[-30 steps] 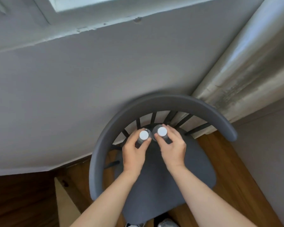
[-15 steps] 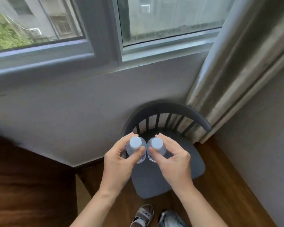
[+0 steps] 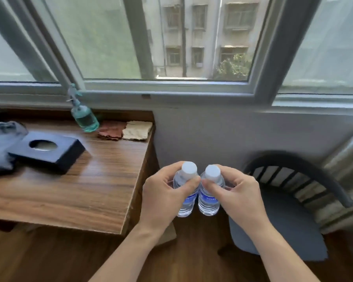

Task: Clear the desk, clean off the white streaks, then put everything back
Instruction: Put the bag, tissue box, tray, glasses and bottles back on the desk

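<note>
Each hand, left hand (image 3: 163, 197) and right hand (image 3: 239, 197), has its fingers curled round a small water bottle (image 3: 186, 192) just right of the table (image 3: 102, 180); best carry both upright and set them down gently on it.

My arms: both forearms bare, no sleeves in view. My left hand (image 3: 163, 198) and right hand (image 3: 240, 197): no rings, watch or gloves.

Clear plastic bottles (image 3: 186, 197); glossy wood desk (image 3: 86, 192)

Clear bottles (image 3: 186, 197) with white caps, blue labels; wood-grain brown desk (image 3: 80, 186); black box (image 3: 47, 152).
</note>
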{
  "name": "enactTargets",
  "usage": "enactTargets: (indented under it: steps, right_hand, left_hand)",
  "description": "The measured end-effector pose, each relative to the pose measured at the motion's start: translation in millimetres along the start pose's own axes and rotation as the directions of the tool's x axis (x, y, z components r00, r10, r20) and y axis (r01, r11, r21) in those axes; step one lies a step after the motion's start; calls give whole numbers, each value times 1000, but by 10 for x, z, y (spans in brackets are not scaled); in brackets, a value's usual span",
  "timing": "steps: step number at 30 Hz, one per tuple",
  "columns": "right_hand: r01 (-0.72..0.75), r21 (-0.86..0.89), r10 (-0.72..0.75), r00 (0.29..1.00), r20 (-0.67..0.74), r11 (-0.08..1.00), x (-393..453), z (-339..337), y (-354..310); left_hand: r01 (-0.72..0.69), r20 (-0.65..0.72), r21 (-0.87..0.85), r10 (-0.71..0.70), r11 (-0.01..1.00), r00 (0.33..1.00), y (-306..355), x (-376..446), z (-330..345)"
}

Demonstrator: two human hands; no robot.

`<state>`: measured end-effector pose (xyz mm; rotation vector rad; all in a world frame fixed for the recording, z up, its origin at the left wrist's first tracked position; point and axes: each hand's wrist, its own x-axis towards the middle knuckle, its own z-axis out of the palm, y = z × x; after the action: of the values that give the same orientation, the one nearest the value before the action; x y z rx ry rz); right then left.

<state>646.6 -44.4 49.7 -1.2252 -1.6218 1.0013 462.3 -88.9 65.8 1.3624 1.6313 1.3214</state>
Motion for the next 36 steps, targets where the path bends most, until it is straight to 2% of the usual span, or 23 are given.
enactTargets:
  steps: [7, 13, 19, 25, 30, 36]
  right_hand:
    - [64, 84, -79, 978, 191, 994, 125, 1437, -887]
    - [99, 122, -127, 959, 252, 988, 257, 2837, -1519]
    - [134, 152, -178, 924, 338, 979, 378, 4106, -2053]
    - [126, 212, -208, 876, 434, 969, 544, 5079, -2452]
    - [151, 212, -230, 876, 424, 965, 725, 5715, -2621]
    - [164, 208, -242, 863, 442, 964, 1008, 6370, -2743]
  left_hand:
    - [4, -206, 56, 7, 998, 979, -154, -77, -1673]
    - [-3, -268, 25, 9, 1000, 963, -440, -6, -3185]
    - [-17, -363, 72, 43, 997, 931, -688, 69, -4444]
    - [0, -443, 105, 46, 995, 895, -918, 223, -5383]
    - [6, -482, 144, 65, 990, 874, -1097, 428, -5926]
    - [13, -466, 106, 38, 994, 884, -1366, 798, -6499]
